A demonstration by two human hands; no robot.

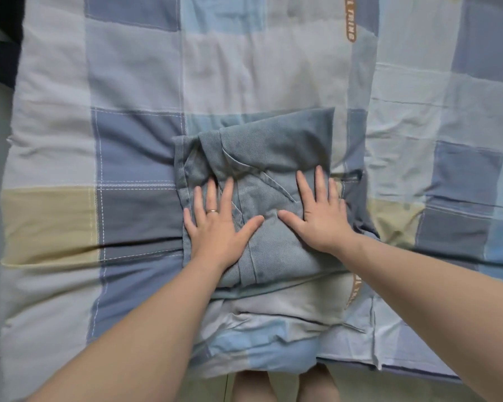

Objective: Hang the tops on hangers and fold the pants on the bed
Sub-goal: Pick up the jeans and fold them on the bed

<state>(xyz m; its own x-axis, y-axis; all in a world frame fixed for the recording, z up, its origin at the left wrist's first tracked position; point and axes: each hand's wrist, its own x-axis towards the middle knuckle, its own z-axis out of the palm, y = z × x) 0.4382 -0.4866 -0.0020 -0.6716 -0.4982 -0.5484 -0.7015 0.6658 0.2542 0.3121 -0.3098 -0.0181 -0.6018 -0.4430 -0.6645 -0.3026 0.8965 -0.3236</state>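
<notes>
Basically the denim pants [256, 181] sit folded into a thick, roughly square bundle near the front-middle of the bed [134, 71], on the checked blue-and-cream cover. The left hand [215, 224] lies flat on the bundle's left half, fingers straight and spread, ring on one finger, thumb angled toward the centre. The right hand [320, 210] lies flat on the right half, fingers straight and slightly apart, thumb pointing in toward the left thumb. Neither hand grips cloth; both press down on it.

Likely risks: the denim looks stiff and stacked in several layers, so the top flap may spring up once pressure comes off. The upper-left corner shows uneven, offset layers, which could slide and loosen the fold. The cover under the bundle is wrinkled and soft, so a sideways push could drag bundle and cover together. A dark item [3, 62] at the left edge is too cropped to identify. No hangers or tops visible.
</notes>
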